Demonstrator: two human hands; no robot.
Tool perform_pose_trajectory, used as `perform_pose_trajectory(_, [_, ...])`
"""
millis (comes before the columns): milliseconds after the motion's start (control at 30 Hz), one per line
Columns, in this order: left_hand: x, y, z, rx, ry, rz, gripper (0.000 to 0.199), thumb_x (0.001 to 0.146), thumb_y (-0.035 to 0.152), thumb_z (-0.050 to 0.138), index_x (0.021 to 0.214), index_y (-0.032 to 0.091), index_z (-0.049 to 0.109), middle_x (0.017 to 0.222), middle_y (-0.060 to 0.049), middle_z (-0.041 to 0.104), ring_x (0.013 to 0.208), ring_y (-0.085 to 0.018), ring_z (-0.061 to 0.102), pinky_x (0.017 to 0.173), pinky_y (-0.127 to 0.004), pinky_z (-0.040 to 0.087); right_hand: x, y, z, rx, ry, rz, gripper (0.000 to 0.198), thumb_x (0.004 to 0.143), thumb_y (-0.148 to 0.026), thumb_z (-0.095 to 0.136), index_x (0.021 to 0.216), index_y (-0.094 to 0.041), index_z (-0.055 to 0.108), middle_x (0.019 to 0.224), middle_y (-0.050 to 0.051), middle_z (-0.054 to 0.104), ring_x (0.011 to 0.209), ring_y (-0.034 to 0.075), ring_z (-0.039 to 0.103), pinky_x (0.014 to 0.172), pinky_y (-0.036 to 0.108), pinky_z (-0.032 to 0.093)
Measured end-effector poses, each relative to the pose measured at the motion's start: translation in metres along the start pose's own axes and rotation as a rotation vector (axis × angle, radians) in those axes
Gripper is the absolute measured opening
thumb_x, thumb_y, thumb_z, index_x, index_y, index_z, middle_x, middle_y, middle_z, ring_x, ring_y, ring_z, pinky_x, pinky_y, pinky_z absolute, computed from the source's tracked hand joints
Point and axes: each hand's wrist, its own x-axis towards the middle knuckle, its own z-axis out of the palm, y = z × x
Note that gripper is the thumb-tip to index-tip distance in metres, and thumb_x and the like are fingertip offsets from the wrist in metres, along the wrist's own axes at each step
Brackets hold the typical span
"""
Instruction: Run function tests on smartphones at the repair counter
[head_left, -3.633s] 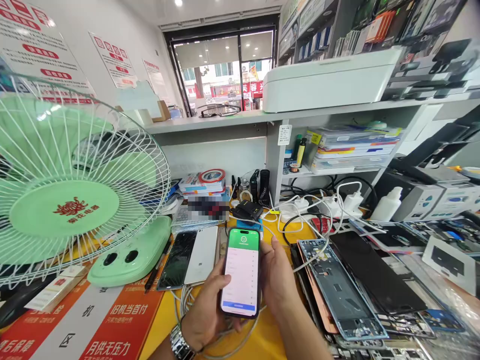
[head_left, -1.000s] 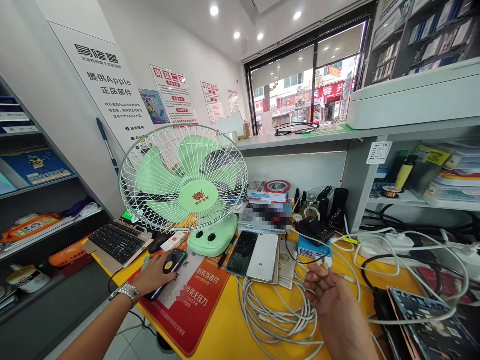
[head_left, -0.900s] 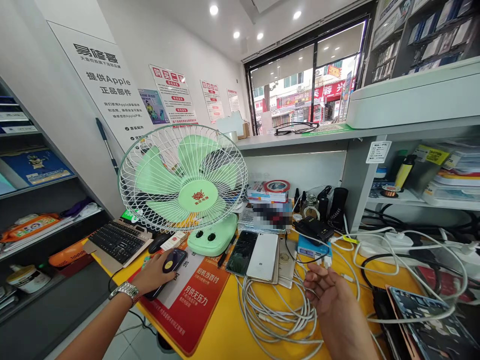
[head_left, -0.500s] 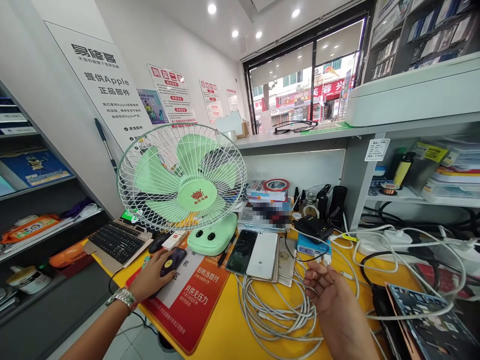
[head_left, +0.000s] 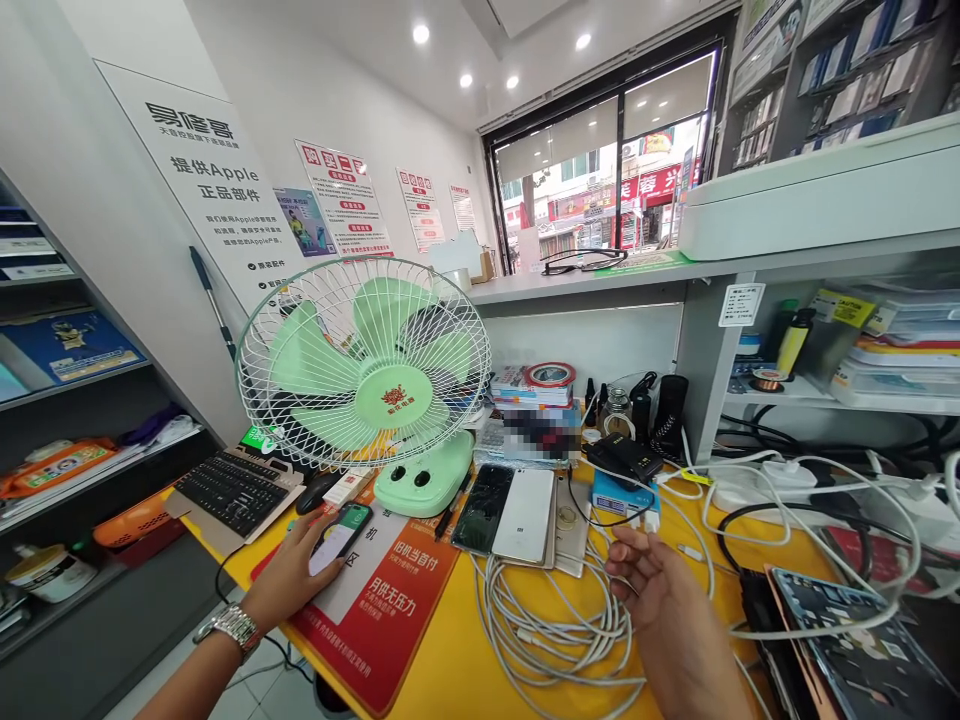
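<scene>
Grasps phone (head_left: 341, 537) by its edges with left hand (head_left: 294, 570) | curls right hand (head_left: 664, 595) loosely, apparently holding nothing | might snag coiled cable (head_left: 529, 638) by sweeping right hand leftward

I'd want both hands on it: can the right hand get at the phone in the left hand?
Probably yes, by moving across: the right hand is apart from the held phone, but only low things, such as the white phone, seem to lie between.

Around the fan (head_left: 394, 395) on the bench (head_left: 442, 655): keyboard (head_left: 229, 492) left, phone (head_left: 346, 528) and mat (head_left: 405, 610) in front, cable (head_left: 555, 637) front right.
</scene>
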Motion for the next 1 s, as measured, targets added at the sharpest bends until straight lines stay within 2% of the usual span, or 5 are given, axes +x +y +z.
perform_pose_trajectory(200, [0.014, 0.007, 0.007, 0.038, 0.009, 0.046, 0.058, 0.088, 0.051, 0.045, 0.139, 0.023, 0.05, 0.151, -0.014, 0.041, 0.121, -0.035, 0.056, 0.091, -0.045, 0.053, 0.009, 0.003, -0.01, -0.013, -0.037, 0.013, 0.038, 0.065, -0.048, 0.076, 0.086, -0.017, 0.07, 0.069, -0.001, 0.066, 0.065, 0.014, 0.06, 0.057, 0.023, 0.045])
perform_pose_trajectory(433, [0.02, 0.021, 0.011, 0.085, 0.021, 0.087, 0.047, 0.089, 0.038, 0.042, 0.133, 0.028, 0.056, 0.149, -0.01, 0.044, 0.13, -0.033, 0.049, 0.1, -0.049, 0.046, 0.01, 0.005, -0.009, -0.027, -0.04, -0.006, 0.038, 0.065, -0.048, 0.077, 0.085, -0.016, 0.071, 0.068, 0.0, 0.066, 0.064, 0.014, 0.059, 0.057, 0.022, 0.044])
perform_pose_trajectory(500, [0.02, 0.022, 0.01, 0.094, 0.024, 0.08, 0.048, 0.089, 0.039, 0.042, 0.133, 0.027, 0.056, 0.149, -0.011, 0.044, 0.13, -0.034, 0.048, 0.099, -0.048, 0.046, 0.009, 0.005, -0.009, -0.028, -0.036, -0.008, 0.037, 0.066, -0.047, 0.076, 0.086, -0.017, 0.07, 0.069, 0.0, 0.066, 0.065, 0.014, 0.059, 0.057, 0.022, 0.044])
perform_pose_trajectory(700, [0.016, 0.022, 0.007, 0.101, 0.038, 0.044, 0.056, 0.09, 0.041, 0.039, 0.145, 0.027, 0.044, 0.149, -0.013, 0.042, 0.126, -0.034, 0.051, 0.094, -0.047, 0.049, 0.007, 0.005, -0.008, -0.049, -0.041, -0.012, 0.036, 0.066, -0.047, 0.075, 0.086, -0.018, 0.07, 0.07, 0.0, 0.066, 0.065, 0.014, 0.059, 0.058, 0.022, 0.045])
perform_pose_trajectory(1000, [0.013, 0.016, 0.009, 0.108, 0.022, 0.039, 0.053, 0.09, 0.045, 0.037, 0.135, 0.023, 0.054, 0.15, -0.014, 0.042, 0.129, -0.034, 0.049, 0.094, -0.045, 0.05, 0.011, 0.007, -0.01, -0.074, -0.036, -0.016, 0.037, 0.064, -0.047, 0.076, 0.084, -0.017, 0.07, 0.07, 0.0, 0.065, 0.066, 0.015, 0.059, 0.056, 0.023, 0.044])
